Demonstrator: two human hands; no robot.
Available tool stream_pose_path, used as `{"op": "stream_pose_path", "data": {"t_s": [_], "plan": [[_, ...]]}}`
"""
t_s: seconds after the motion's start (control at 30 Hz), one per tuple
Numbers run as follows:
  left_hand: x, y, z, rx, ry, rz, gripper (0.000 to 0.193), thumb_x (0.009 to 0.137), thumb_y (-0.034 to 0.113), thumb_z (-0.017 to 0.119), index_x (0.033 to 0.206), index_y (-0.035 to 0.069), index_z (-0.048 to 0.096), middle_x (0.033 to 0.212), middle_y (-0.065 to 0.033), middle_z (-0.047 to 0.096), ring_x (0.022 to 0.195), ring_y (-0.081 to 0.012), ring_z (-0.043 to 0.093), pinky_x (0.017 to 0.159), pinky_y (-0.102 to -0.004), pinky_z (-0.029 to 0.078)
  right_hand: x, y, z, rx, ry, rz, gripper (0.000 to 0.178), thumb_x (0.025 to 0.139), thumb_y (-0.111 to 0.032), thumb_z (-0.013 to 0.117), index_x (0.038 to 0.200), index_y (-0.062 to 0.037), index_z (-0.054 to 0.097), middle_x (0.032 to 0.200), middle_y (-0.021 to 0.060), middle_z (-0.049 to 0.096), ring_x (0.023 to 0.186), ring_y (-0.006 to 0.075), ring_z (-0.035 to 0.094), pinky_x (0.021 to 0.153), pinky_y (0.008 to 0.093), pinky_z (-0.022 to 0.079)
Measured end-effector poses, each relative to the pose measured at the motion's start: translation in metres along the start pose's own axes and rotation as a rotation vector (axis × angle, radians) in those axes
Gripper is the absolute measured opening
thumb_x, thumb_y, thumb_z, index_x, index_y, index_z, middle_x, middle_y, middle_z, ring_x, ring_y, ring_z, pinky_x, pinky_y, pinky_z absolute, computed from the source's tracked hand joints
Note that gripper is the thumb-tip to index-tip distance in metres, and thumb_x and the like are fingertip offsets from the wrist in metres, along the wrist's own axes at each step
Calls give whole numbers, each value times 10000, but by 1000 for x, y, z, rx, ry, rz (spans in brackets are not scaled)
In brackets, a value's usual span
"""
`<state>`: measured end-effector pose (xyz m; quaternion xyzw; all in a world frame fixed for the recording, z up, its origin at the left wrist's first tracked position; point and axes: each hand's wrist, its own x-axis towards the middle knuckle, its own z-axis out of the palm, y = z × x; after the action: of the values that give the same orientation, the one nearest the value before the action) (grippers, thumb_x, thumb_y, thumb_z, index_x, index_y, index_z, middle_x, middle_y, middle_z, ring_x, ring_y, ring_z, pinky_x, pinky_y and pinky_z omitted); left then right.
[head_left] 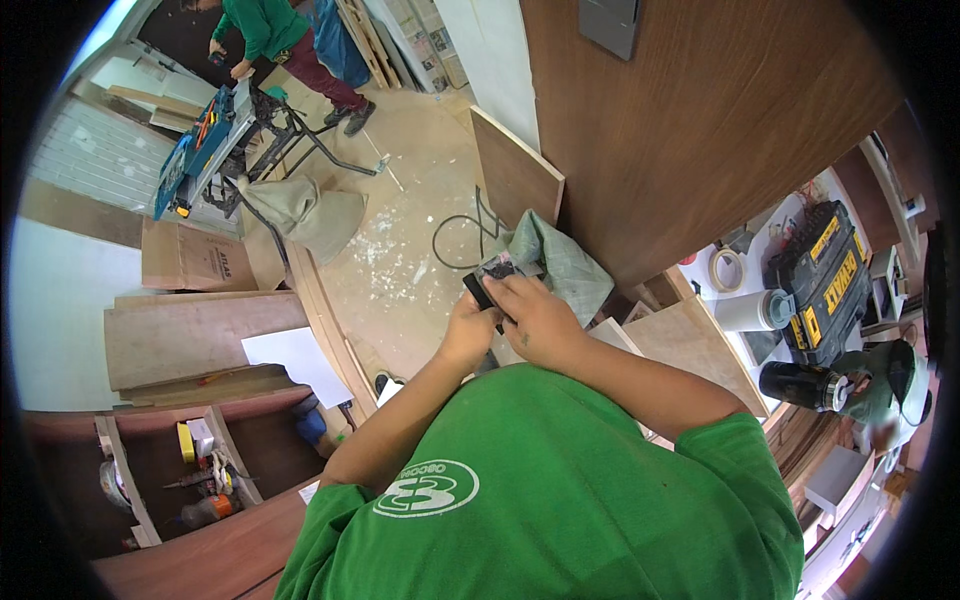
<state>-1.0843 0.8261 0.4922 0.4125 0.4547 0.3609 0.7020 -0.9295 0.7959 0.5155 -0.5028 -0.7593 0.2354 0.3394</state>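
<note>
Close in front of my body, both hands meet around a small black block-like thing [479,291] with a grey and pinkish patterned part at its far end. Its exact kind is hard to make out. My left hand [468,333] is closed around its near left side. Across its top and right side lie the bent fingers of my right hand [541,316], which cover much of it. Just beyond my right hand, a grey-green cloth sack [565,268] slumps on the floor against a brown wood panel [690,120].
A co-worker [265,40] in green stands at a folding workbench [225,130], far left. Low shelving [125,470] with tools lies left. On the right are a black-and-yellow tool case [822,280], a white tumbler [745,311] and a black flask [800,386]. A black cable [437,245] loops over the dusty floor.
</note>
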Motion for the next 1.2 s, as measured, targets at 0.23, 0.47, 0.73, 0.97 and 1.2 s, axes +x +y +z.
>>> {"op": "stream_pose_path", "data": {"t_s": [0.23,0.47,0.73,0.97,1.2], "plan": [[6,-5,-10,6,-10,-61,477,771,-111,452,1207,36,576,1071,-48,653,975,-164,635,830,-302,511,1,12,10,-40,84,-3,583,773,-105,674,1339,-22,565,1114,124,593,1070,325,551,885,407,517],[2,-4,-2,-81,-25,5,519,746,-108,474,1235,41,565,1075,-39,648,1008,-148,624,864,-288,491,5,22,13,-37,51,64,569,764,-108,684,1314,-9,581,1106,127,601,1073,326,546,899,402,515],[-1,6,-4,-17,18,-42,442,790,-93,471,1190,52,590,1060,-45,657,921,-164,639,752,-299,508,-3,-5,2,-34,40,-54,543,745,-91,684,1276,-5,608,1144,137,615,1133,349,532,993,442,463],[1,-4,-15,-60,8,5,478,781,-105,459,1228,16,577,1093,-44,651,997,-155,623,870,-281,488,3,8,15,-61,113,-26,530,747,-81,683,1264,9,606,1154,159,614,1162,351,524,1013,443,455],[-4,-6,-12,-61,-5,79,501,748,-99,453,1216,16,589,1105,-53,659,1018,-159,627,886,-292,482,7,20,22,-27,121,24,503,754,-72,665,1245,26,608,1123,178,615,1150,356,538,1000,428,467]]}}
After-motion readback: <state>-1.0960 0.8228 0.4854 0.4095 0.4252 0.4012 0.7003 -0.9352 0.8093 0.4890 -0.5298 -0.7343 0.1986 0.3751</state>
